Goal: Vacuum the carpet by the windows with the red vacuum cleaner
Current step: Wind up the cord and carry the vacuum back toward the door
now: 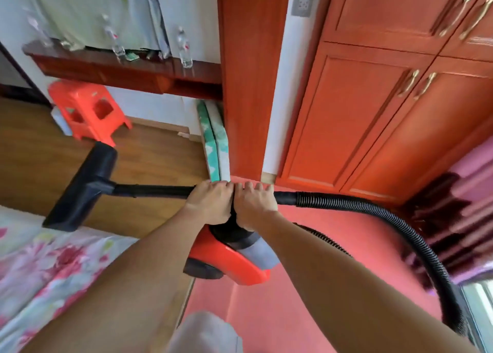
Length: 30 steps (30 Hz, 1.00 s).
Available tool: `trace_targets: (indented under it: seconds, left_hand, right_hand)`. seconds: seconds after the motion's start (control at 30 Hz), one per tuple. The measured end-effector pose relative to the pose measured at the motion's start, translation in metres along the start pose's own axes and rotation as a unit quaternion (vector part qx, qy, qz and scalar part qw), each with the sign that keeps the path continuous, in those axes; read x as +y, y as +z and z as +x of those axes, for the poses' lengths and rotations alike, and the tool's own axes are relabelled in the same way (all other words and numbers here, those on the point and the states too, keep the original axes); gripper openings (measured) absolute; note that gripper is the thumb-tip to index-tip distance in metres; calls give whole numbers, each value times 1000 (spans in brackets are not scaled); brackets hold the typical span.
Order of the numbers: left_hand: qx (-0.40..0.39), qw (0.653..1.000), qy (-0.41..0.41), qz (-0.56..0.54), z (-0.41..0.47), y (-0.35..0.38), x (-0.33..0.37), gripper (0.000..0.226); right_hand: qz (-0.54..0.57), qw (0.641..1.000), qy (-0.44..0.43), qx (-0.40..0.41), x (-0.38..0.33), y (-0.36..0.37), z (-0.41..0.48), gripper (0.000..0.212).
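Both grips wrap the black wand (154,191) side by side at centre: left grip (210,200) and right grip (253,203), fingers curled round it, knuckles nearly touching. The red vacuum cleaner (229,256) sits just below them at 6 o'clock on the red carpet (280,320); window (480,307) is at 4 o'clock. The floor head (82,187) at 9 o'clock is over wood floor, not carpet, and I cannot tell if it touches. Risks: swinging the head could clip the red stool (88,107) at 10 o'clock or the bed (40,272) at 8. The hose (320,199) loops wide from 3 to 5 o'clock, so it may snag or drag the canister into the legs. Containers: two clear bottles (185,50) (116,39) stand upright on the desk (93,67) at 11 o'clock, fill level too blurred to tell; canister contents hidden.
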<state>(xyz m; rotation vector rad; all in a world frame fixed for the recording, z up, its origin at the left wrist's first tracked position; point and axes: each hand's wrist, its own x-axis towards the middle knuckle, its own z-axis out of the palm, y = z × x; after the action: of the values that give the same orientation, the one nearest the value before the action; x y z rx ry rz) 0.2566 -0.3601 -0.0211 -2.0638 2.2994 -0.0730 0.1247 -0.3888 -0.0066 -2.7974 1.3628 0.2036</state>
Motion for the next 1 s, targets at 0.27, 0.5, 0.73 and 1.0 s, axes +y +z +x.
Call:
trace_targets:
  seconds: [0.27, 0.5, 0.73, 1.0]
  left_hand:
    - [-32, 994, -100, -26, 33, 11, -145, 27]
    - [-48, 987, -153, -2, 58, 0, -279, 28]
    - [-104, 972, -212, 21, 91, 16, -379, 29]
    - [-126, 916, -377, -51, 96, 16, -464, 39]
  right_hand:
    - [-16, 996, -84, -15, -72, -21, 149, 49]
    - [-12, 989, -143, -23, -145, -61, 271, 50]
    - [-7, 971, -238, -18, -192, -64, 388, 43]
    - [-19, 919, -393, -12, -257, -67, 494, 49]
